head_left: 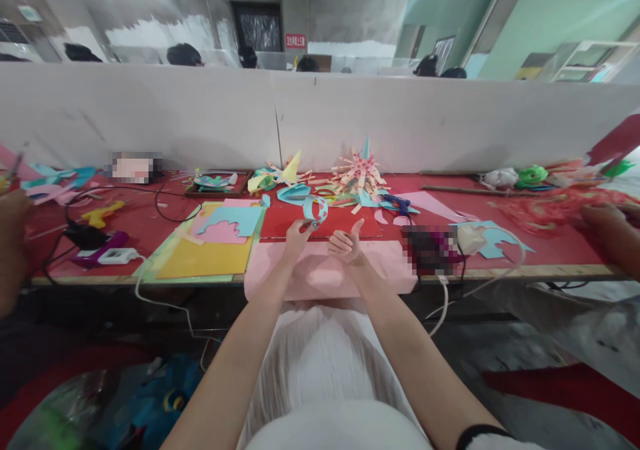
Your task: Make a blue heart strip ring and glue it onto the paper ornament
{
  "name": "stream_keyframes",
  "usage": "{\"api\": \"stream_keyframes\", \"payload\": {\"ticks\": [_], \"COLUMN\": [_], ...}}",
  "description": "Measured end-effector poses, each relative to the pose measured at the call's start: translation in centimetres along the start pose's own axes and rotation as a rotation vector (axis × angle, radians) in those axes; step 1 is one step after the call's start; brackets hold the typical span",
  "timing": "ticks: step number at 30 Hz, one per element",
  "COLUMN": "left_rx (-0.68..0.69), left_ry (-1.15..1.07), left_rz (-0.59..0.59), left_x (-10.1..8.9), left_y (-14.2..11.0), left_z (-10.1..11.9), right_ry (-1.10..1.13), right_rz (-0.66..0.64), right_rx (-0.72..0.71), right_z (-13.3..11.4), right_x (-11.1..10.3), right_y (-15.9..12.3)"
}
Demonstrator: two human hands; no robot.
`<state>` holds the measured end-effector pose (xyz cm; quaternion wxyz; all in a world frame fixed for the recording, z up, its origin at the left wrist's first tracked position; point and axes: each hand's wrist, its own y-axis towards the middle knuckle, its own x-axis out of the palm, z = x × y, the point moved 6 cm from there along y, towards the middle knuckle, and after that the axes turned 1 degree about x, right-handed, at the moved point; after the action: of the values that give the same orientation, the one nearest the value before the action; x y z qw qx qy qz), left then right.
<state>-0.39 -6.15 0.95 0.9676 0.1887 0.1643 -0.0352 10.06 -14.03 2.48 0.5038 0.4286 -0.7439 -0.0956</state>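
My left hand (297,235) pinches the lower edge of a light blue paper ring (308,207) with red or pink spots, holding it upright above the table. Just to its right, my right hand (346,244) has its fingers curled in and its thumb raised; I see nothing in it. A red board (273,225) lies beneath the ring, and a pink paper sheet (320,271) hangs over the table's front edge below my hands. Behind the ring are a light blue paper strip (293,194) and a spiky paper piece with a blue cone (362,170).
Left lie stacked coloured sheets (210,257), a yellow glue gun (101,215) and cables. A dark blue glue gun (397,203) and a white plug (471,239) are on the right. A partition (200,117) backs the table. Other people's hands (607,233) (13,243) work at both sides.
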Motion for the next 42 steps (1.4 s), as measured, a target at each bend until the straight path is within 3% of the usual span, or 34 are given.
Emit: {"api": "stream_keyframes", "payload": {"ticks": [4, 15, 28, 39, 42], "left_rx": [0.028, 0.009, -0.001, -0.021, -0.02], "left_ry": [-0.007, -0.021, -0.014, -0.046, -0.034], "left_rz": [0.002, -0.005, 0.002, -0.007, -0.011], "left_x": [0.0, -0.1, 0.1, 0.0, -0.1], "left_y": [-0.1, -0.2, 0.0, -0.2, -0.2], "left_z": [0.4, 0.4, 0.0, 0.2, 0.2], "right_ry": [-0.011, -0.044, -0.084, -0.131, -0.137], "right_rz": [-0.032, 0.098, 0.202, 0.444, 0.46], "right_rx": [-0.012, -0.005, 0.09, 0.065, 0.071], "right_z": [0.0, 0.2, 0.0, -0.1, 0.1], "right_x": [0.0, -1.7, -0.1, -1.2, -1.1], "right_y": [0.1, -0.5, 0.3, 0.1, 0.0]}}
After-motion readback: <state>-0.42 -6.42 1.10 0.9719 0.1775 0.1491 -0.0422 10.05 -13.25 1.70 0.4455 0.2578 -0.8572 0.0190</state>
